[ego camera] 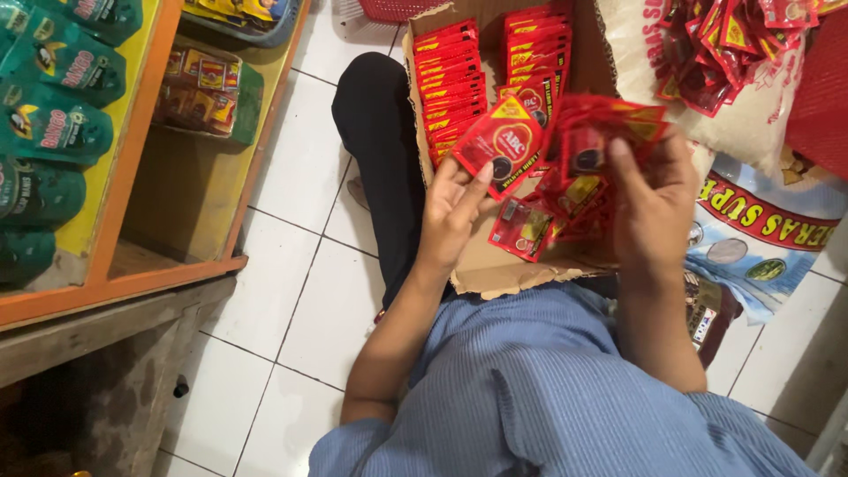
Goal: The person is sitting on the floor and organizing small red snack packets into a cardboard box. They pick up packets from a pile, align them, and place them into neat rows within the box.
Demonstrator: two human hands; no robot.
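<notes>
My left hand pinches one red sachet by its lower edge, held up over a cardboard box on my lap. My right hand grips a hanging bunch of several joined red sachets. The two hands are close together, the single sachet touching the bunch. Inside the box, rows of red sachets stand packed on edge.
An orange-framed wooden shelf at left holds green pouches and small packets. More red sachets lie on a white sack at upper right. A printed rice sack lies on the white tiled floor.
</notes>
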